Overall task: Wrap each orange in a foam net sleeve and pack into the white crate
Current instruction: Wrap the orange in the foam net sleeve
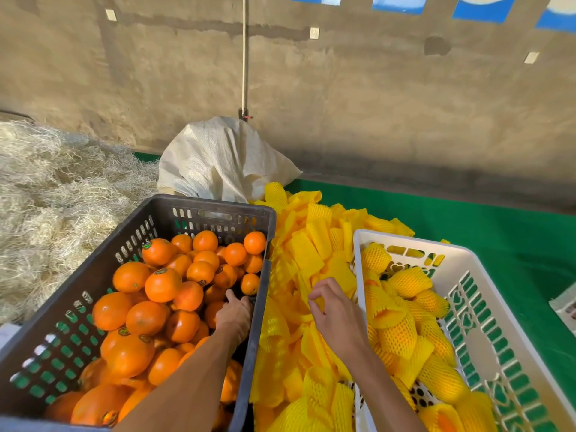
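Head view caught the left hand (234,313) reaching among oranges (163,285) in the dark crate (218,210), grip hidden; the right hand (330,310) pinched a foam sleeve (318,302) beside the white crate (467,269). Risk: two sleeves lifting together, stuck.

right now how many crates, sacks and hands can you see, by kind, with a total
dark crates: 1, the dark crate holding bare oranges
white crates: 1, the white crate holding sleeved oranges
white sacks: 1, the white sack
hands: 2, left hand and right hand
total: 5
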A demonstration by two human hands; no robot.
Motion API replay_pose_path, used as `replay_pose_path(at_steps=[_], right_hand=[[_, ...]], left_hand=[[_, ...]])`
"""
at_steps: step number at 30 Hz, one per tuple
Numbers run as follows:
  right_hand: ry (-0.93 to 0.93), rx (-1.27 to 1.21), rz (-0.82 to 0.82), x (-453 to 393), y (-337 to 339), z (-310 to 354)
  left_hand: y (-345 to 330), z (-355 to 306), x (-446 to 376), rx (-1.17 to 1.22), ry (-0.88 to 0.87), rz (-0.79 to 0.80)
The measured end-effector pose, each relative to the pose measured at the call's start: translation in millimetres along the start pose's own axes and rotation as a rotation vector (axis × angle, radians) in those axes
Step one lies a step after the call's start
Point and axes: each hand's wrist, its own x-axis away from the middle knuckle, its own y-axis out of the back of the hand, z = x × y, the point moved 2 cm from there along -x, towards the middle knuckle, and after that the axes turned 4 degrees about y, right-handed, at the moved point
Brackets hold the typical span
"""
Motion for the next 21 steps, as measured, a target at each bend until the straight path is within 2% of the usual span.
replay_pose_path(at_steps=[4, 8, 14, 16, 18, 21], right_hand=[[-0.028, 0.052, 0.033, -0.1, -3.6, 1.7], [-0.071, 0.042, -0.057, -0.6, -0.1, 3.8], [-0.088, -0.181, -0.040, -0.7, 0.0, -0.6], [-0.144, -0.226, -0.022, -2.7, -1.4, -4.1], [-0.209, -0.389, -0.058, -6.2, -2.5, -7.6], [-0.324, -0.792, -0.148, -16.8, -3.7, -7.6]], left_hand=[[3.9, 0.4, -0.2, 0.109, 0.003, 0.001], [12.6, 2.4, 6.8, 0.264, 0.036, -0.031], [79.0, -8.7, 16.7, 0.760, -0.022, -0.453], [95.0, -14.6, 23.6, 0.904, -0.066, -0.528], [105.5, -20.7, 33.3, 0.952, -0.166, -0.598], [116.8, -35.8, 50.0, 1.022, -0.347, -0.699]])
